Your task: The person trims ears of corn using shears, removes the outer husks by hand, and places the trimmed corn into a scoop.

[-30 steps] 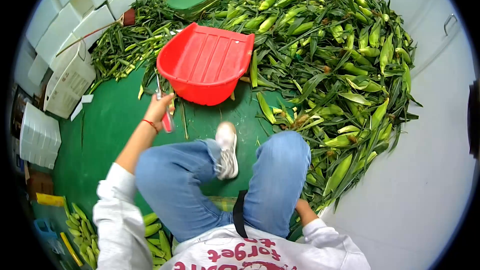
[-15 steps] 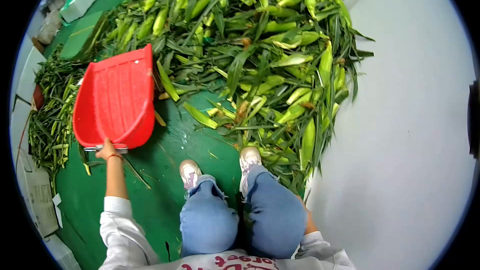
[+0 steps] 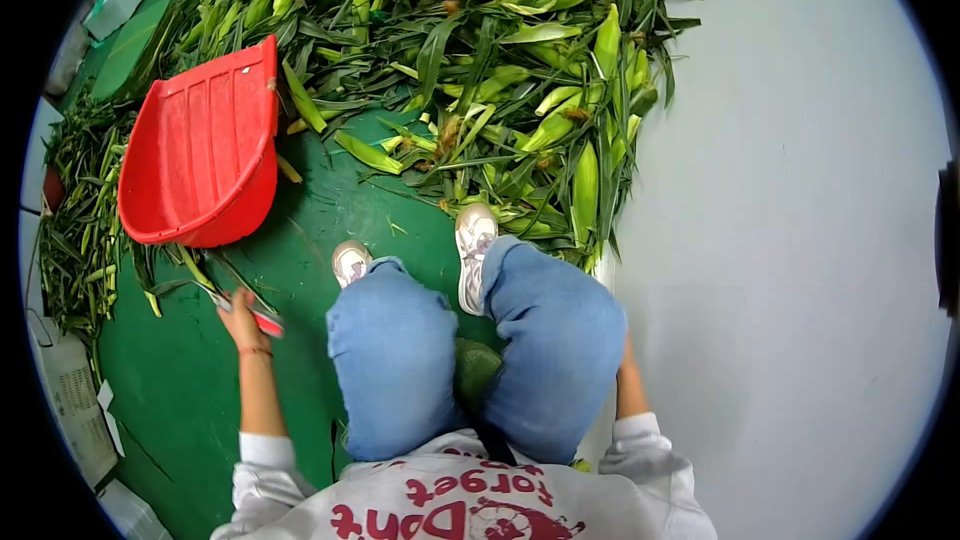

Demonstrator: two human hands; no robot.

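My left hand (image 3: pixel 241 320), with a red band at its wrist, is closed around a tool (image 3: pixel 266 323) with a red and grey handle and a thin metal end pointing up and left. Just above that hand a red plastic scoop-shaped tub (image 3: pixel 200 150) rests on the green floor (image 3: pixel 300 270), its open side facing up. My right forearm (image 3: pixel 630 385) comes down beside my right knee, and the hand itself is hidden behind the leg. A large heap of corn in green husks (image 3: pixel 540 90) lies ahead of my feet.
Cut stalks and leaves (image 3: pixel 85 220) lie left of the tub. White boxes (image 3: pixel 75 395) line the left edge. A green flat stack (image 3: pixel 130 50) is at the upper left. A pale grey wall (image 3: pixel 780 240) runs along the right side.
My left hand has come off the tub's near rim and is now below it with the tool. The view has shifted, my knees are more bent, and the tub appears higher and further left.
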